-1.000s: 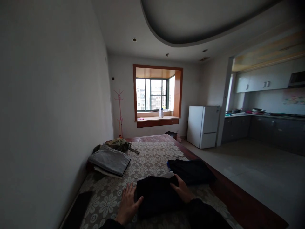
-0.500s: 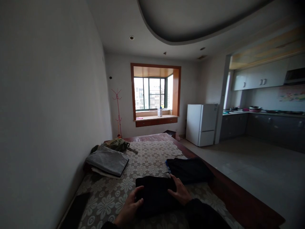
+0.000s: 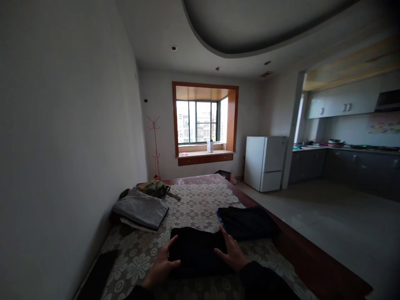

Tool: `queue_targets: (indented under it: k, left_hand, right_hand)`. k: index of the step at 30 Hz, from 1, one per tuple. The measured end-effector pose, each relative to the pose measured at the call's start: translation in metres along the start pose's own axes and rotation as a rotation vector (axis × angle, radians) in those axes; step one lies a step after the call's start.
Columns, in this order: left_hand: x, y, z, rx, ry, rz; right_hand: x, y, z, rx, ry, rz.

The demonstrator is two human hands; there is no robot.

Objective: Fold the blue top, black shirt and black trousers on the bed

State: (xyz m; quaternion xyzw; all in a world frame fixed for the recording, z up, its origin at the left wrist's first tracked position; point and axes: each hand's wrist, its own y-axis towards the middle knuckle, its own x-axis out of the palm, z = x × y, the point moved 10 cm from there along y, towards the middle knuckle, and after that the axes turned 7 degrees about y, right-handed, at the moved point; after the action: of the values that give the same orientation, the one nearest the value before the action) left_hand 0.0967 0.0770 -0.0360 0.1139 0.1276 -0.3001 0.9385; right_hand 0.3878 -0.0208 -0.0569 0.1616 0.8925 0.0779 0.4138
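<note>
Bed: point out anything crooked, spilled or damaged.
Nothing stands out. Both hands, left hand and right hand, rest on a folded dark garment. A grey stack and another dark garment lie neatly on the bed cover.

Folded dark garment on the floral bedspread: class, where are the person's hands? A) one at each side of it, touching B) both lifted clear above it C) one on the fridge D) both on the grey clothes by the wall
A: the left hand and right hand rest against opposite sides of the folded dark garment.
</note>
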Motion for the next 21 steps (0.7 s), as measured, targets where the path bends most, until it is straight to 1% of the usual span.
queue_targets:
  k: [4,7,10,13,15,17,19,21]
  left_hand:
    - [-0.005,-0.009,0.028,0.118,0.033,0.068]
    - [-0.004,-0.018,0.055,0.241,0.208,0.107]
    - [0.010,-0.030,0.081,0.403,0.478,0.104]
    - [0.024,-0.046,0.101,0.603,0.656,0.129]
    - [0.027,-0.057,0.109,0.727,0.720,0.190]
    - [0.025,-0.065,0.112,0.815,0.759,0.263]
    - [0.022,-0.070,0.109,0.854,0.779,0.327]
    - [0.019,-0.069,0.103,0.827,0.769,0.357]
  right_hand:
    - [-0.001,-0.001,-0.005,-0.013,-0.046,0.026]
    - [0.000,-0.002,-0.005,-0.030,-0.036,0.032]
    - [0.001,-0.001,0.001,-0.012,0.025,0.027]
    - [-0.003,0.003,0.009,0.016,0.187,0.035]
    - [-0.007,0.006,0.013,0.028,0.369,0.036]
    - [-0.008,0.007,0.016,0.039,0.554,0.018]
    - [-0.005,0.007,0.021,0.081,0.701,0.004]
    - [-0.003,0.005,0.031,0.162,0.816,0.056]
